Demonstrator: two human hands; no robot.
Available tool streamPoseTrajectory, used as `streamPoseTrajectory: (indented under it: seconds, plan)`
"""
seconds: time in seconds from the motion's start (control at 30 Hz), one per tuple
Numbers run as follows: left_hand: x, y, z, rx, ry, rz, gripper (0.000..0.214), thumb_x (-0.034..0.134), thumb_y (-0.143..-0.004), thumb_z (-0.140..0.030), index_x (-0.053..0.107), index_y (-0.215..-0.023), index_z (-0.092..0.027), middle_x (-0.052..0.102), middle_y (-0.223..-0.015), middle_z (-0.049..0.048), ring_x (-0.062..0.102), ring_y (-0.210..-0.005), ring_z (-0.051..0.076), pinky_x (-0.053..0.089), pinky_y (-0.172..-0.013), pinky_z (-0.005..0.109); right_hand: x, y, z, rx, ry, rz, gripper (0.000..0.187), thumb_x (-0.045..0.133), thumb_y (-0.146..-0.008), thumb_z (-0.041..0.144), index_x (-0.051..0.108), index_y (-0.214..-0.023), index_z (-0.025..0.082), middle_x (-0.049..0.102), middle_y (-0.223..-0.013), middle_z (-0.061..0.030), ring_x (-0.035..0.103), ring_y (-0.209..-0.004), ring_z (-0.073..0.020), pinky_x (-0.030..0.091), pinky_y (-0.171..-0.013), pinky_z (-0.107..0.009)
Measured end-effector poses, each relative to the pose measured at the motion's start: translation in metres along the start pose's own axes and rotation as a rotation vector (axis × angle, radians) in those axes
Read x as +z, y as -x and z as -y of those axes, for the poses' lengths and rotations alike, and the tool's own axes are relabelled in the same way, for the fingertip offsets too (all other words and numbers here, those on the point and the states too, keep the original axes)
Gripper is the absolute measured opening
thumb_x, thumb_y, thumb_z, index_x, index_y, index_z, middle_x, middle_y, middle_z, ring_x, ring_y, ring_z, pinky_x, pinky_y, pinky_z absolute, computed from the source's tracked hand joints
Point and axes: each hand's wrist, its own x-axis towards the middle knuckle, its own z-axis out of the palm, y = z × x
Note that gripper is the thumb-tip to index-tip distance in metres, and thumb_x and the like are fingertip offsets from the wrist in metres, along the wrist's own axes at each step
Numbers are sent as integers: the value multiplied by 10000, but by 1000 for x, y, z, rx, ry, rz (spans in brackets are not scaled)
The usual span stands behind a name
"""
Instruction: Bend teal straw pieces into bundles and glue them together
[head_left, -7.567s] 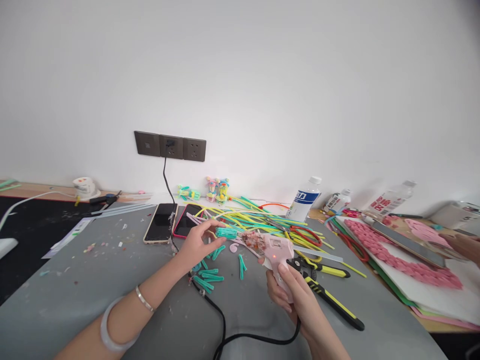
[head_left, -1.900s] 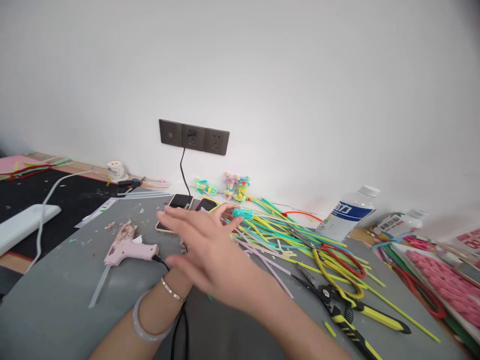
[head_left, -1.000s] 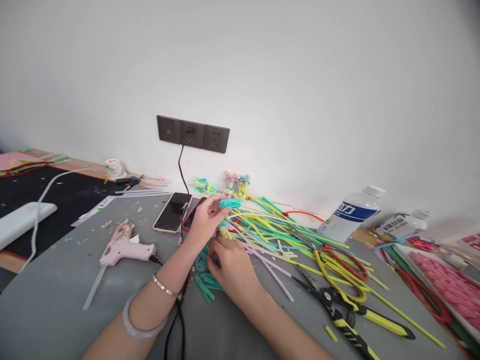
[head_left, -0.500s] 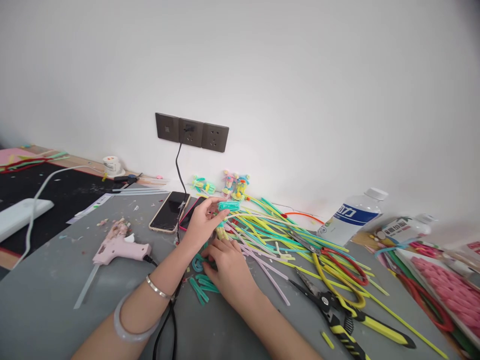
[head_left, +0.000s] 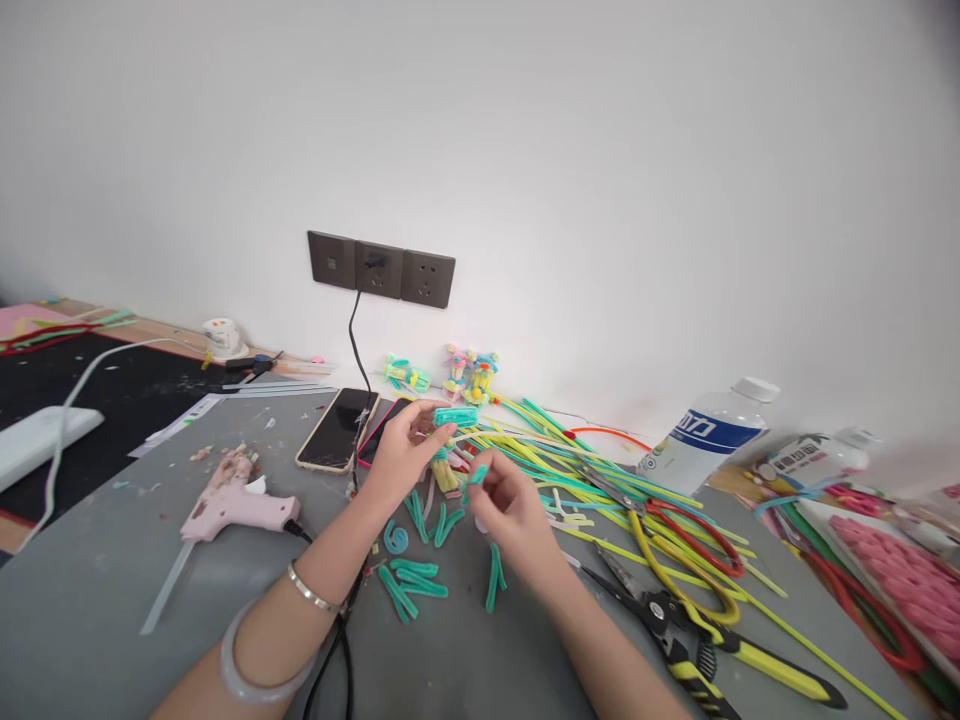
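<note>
My left hand [head_left: 409, 445] pinches a pipe-cleaner figure [head_left: 456, 418] with a teal folded top and a yellow lower part. Just to the right, my right hand [head_left: 514, 510] grips a short teal pipe-cleaner piece [head_left: 477, 478] between thumb and fingers, close to the figure but apart from it. Below both hands lie several bent teal pipe-cleaner pieces [head_left: 418, 580] and a blue-teal coil [head_left: 395, 538]. One more bent teal piece [head_left: 495, 580] rests under my right wrist.
A pink glue gun [head_left: 240, 503] and a phone [head_left: 337, 430] lie on the left. Long pipe cleaners [head_left: 592, 505], yellow-handled scissors [head_left: 660, 560], black-and-yellow pliers [head_left: 675, 625] and a white bottle [head_left: 705, 435] are on the right. Small finished figures [head_left: 469, 372] stand by the wall.
My right hand has risen from the teal pieces on the table and moved right, now with a teal piece in its fingers. My left hand keeps the figure nearly in place.
</note>
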Motion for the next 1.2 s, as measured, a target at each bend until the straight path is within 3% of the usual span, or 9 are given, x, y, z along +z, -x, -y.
streamPoseTrajectory:
  seconds: [0.17, 0.37, 0.57, 0.77, 0.93, 1.0, 1.2]
  plan:
    - [1, 1, 0, -18, -9, 22, 322, 694, -771, -371, 658, -1021, -171, 668, -910, 44, 631, -841, 191, 510, -718, 278, -26, -6, -3, 30, -279, -19, 152, 624, -850, 308, 489, -845, 237, 433, -540, 99, 420, -454, -89, 330, -476, -208]
    - [2, 1, 3, -35, -12, 50, 346, 693, -773, -391, 653, -1036, -170, 666, -930, 48, 618, -825, 187, 508, -706, 277, -43, -11, 0, 73, -293, 71, 239, 678, -868, 443, 609, -885, 215, 670, -600, 9, 613, -525, -144, 495, -582, -282]
    - [3, 1, 3, -39, -36, 50, 349, 687, -779, -399, 658, -1045, -174, 624, -829, 19, 600, -788, 178, 480, -684, 262, -50, -15, -4, 64, -258, -86, 247, 772, -784, 454, 694, -815, 222, 704, -656, -4, 676, -611, -177, 556, -692, -337]
    - [3, 1, 4, -39, -24, 46, 361, 706, -765, -419, 665, -1027, -175, 649, -854, 31, 621, -804, 189, 498, -699, 273, -55, -17, -4, 47, -248, -144, 253, 816, -735, 426, 680, -793, 220, 739, -762, -28, 725, -764, -225, 558, -747, -352]
    - [3, 2, 4, -41, -41, 74, 335, 687, -798, -400, 670, -1045, -174, 639, -863, 31, 624, -801, 181, 507, -691, 262, -59, -20, -6, 57, -182, -200, 336, 831, -715, 424, 753, -982, 237, 777, -916, -51, 727, -889, -247, 549, -849, -388]
    - [3, 3, 4, -39, -49, 89, 336, 686, -803, -400, 671, -1054, -176, 643, -866, 34, 627, -789, 183, 509, -675, 262, -60, -21, -7, 52, -160, -226, 315, 827, -714, 441, 771, -954, 245, 781, -963, -54, 725, -938, -263, 537, -893, -410]
    - [3, 3, 7, -28, -67, 133, 334, 667, -814, -396, 665, -1066, -176, 683, -960, 72, 648, -850, 212, 529, -695, 290, -64, -23, -11, 50, -174, -301, 347, 837, -673, 511, 748, -846, 223, 774, -809, -56, 729, -894, -279, 541, -852, -411]
